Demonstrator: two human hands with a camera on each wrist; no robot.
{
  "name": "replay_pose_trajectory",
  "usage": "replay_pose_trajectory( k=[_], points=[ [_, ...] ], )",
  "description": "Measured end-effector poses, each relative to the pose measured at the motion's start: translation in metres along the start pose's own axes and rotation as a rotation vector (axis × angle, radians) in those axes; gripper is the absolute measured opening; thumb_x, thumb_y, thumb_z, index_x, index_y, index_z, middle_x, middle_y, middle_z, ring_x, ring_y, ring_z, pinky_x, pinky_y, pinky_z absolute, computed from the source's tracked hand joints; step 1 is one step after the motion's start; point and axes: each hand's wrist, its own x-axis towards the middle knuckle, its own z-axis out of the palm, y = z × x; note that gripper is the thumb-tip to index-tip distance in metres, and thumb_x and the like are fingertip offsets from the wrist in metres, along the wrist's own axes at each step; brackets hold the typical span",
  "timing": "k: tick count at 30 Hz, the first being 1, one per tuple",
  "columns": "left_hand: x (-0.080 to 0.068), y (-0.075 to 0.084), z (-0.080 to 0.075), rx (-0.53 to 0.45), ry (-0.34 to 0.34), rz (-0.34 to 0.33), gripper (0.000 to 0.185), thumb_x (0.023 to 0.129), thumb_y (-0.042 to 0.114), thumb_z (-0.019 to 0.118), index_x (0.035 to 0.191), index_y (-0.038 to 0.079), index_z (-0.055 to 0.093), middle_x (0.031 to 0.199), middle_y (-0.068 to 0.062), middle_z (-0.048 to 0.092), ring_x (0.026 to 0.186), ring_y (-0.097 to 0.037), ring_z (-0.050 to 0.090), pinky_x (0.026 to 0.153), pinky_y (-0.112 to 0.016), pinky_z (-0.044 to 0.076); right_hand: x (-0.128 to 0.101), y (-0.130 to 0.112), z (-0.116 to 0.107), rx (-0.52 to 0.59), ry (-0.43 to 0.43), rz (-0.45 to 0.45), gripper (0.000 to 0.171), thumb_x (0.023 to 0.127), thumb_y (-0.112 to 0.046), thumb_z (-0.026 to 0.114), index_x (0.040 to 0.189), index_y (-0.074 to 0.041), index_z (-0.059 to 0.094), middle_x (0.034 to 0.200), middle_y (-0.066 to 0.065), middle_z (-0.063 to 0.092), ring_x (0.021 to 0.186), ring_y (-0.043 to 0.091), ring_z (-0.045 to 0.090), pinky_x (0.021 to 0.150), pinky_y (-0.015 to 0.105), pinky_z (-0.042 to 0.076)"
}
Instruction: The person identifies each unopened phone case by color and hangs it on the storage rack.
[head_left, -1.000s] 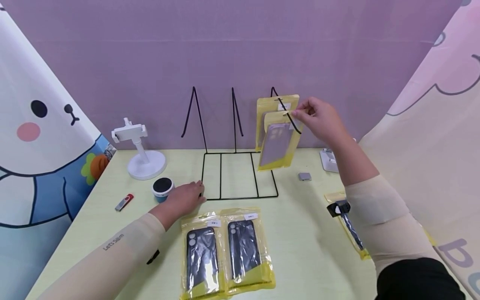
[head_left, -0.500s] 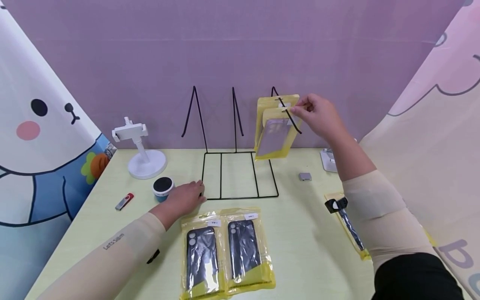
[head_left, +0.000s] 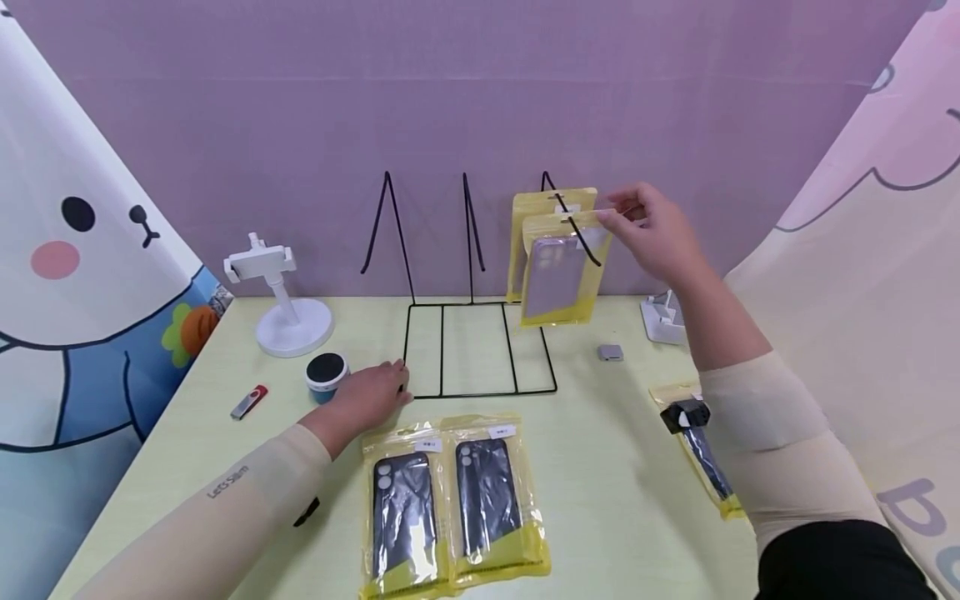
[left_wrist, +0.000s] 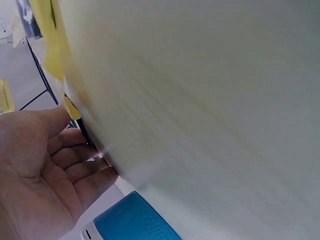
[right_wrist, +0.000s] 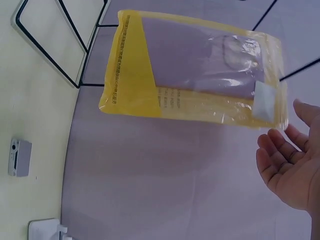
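Observation:
A yellow pack with a lilac phone case (head_left: 561, 271) (right_wrist: 200, 70) hangs on the right hook (head_left: 548, 180) of a black wire rack (head_left: 480, 392), in front of a second yellow pack (head_left: 527, 208). My right hand (head_left: 617, 208) (right_wrist: 282, 127) hovers open just right of the front pack's top, fingers spread and apart from it. At the rack's front left corner my left hand (head_left: 399, 385) (left_wrist: 85, 145) rests on the table, fingers against the wire. Two yellow packs with dark cases (head_left: 405, 508) (head_left: 491, 496) lie side by side at the near edge.
A white phone stand (head_left: 288, 312), a blue tin with a black lid (head_left: 326, 377) (left_wrist: 135, 222) and a red USB stick (head_left: 249, 403) sit at the left. A small grey block (head_left: 610, 352), another white stand (head_left: 660, 321) and a further yellow pack (head_left: 701, 450) lie at the right.
My right hand slid the lilac pack up the right hook and let go of it; the pack now hangs freely. The left hand has stayed put.

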Motion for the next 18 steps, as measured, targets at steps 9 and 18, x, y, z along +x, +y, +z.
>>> replay_pose_trajectory(
  k=[9,18],
  points=[
    [0.000,-0.001,0.000,0.009,-0.002,-0.006,0.050,0.101,0.033,0.054,0.141,0.003,0.050,0.151,-0.018,0.043,0.136,-0.039,0.044,0.103,-0.058,0.045,-0.030,0.033,-0.016,-0.038,0.013,0.031,0.059,0.097,-0.053,0.052,0.135,-0.009,0.051,0.122,0.009,0.055,0.107,0.021,0.051,0.082,0.030,0.045],
    [0.001,0.000,0.001,-0.001,-0.008,-0.004,0.051,0.101,0.034,0.054,0.141,0.003,0.049,0.152,-0.018,0.042,0.136,-0.040,0.044,0.103,-0.057,0.046,-0.065,0.087,-0.028,-0.065,-0.046,0.136,0.056,0.098,-0.052,0.050,0.132,-0.007,0.051,0.114,0.012,0.057,0.095,0.022,0.053,0.069,0.018,0.048]
  ],
)
